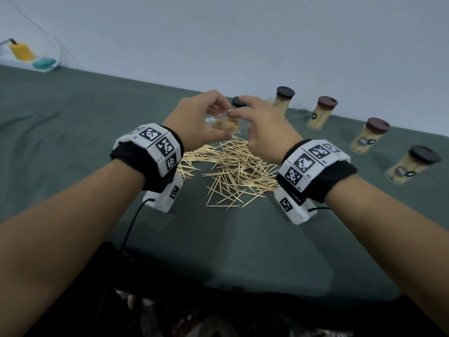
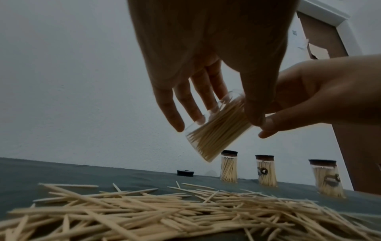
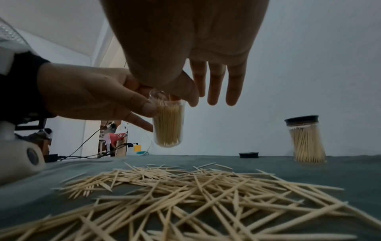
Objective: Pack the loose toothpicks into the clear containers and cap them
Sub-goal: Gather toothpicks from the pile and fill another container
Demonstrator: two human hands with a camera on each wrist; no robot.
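Left hand (image 1: 196,120) grips an uncapped clear container (image 3: 168,124) of toothpicks, held in the air. Right hand (image 1: 264,127) pinches at its mouth, other fingers extended. Loose toothpicks (image 1: 233,171) lie beneath both hands; loose cap (image 3: 248,155) beyond them

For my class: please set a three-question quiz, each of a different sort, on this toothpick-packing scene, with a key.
1. True or false: the open clear container stands on the green table.
2. How many capped containers stand in the row at the right of the head view? A) two B) four C) six
3. Fill in: the loose black cap lies on the ____.

Key
1. False: the left hand holds it in the air above the loose toothpicks, while the right hand has its fingertips at the container's mouth.
2. B: four, from the nearest capped container to the farthest capped container.
3. Table.
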